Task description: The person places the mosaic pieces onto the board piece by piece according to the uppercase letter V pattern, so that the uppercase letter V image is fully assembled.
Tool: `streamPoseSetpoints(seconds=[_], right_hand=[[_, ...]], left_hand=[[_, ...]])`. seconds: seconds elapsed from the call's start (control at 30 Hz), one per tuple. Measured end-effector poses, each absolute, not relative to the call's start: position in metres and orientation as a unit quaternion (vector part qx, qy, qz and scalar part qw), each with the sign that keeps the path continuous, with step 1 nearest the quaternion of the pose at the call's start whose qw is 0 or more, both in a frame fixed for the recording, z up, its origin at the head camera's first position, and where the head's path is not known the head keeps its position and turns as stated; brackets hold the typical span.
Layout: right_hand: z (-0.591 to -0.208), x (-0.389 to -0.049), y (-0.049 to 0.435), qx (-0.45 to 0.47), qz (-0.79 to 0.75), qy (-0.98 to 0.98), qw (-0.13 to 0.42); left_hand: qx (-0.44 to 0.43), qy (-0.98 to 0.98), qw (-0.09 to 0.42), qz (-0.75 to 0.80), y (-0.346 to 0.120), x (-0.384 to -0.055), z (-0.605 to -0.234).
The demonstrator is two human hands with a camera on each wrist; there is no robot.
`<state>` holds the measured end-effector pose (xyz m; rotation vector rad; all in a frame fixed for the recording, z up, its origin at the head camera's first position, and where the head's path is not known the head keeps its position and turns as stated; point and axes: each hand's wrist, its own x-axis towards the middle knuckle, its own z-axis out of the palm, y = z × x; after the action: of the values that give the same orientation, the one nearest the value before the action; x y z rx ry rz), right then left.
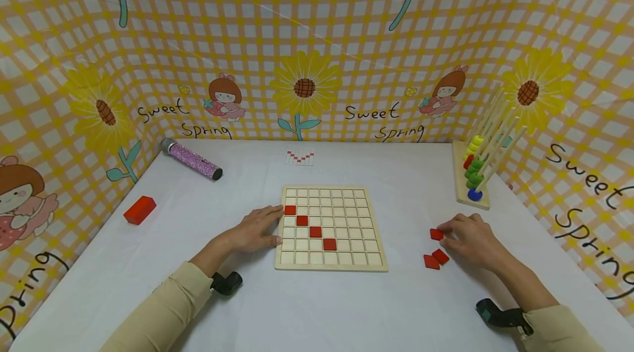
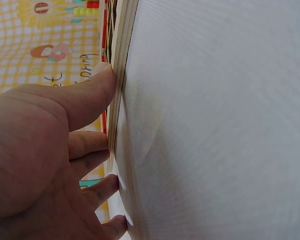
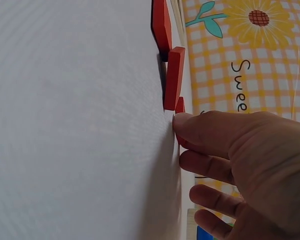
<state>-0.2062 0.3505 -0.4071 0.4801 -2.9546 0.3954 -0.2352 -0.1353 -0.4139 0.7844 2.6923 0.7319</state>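
Observation:
A square wooden grid board lies mid-table, with several red square tiles in a diagonal line running down to the right. At its left edge rests my left hand, fingers extended. The left wrist view shows the thumb and fingertips against the board's side. To the right of the board, my right hand pinches a loose red tile at the table surface between thumb and finger. Two more red tiles lie together just nearer to me; they also show in the right wrist view.
A small paper card with a red V pattern lies behind the board. On the left are a glittery pink microphone and a red block. A wooden bead stand with upright rods is at the back right. Patterned cloth encloses the table.

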Motion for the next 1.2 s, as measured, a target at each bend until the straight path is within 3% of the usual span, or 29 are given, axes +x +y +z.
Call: streamPoseSetpoints(seconds=[0.6,1.2], right_hand=[[-0.404,-0.203,0.345,0.149,0.152,-0.975,0.068],[-0.393,-0.199,0.291,0.156,0.171,-0.971,0.054]], left_hand=[[0.261,0.925,0.12,0.248,-0.135,-0.236,-0.414],[0.261,0.925,0.118,0.249,-0.135,-0.237,-0.416]])
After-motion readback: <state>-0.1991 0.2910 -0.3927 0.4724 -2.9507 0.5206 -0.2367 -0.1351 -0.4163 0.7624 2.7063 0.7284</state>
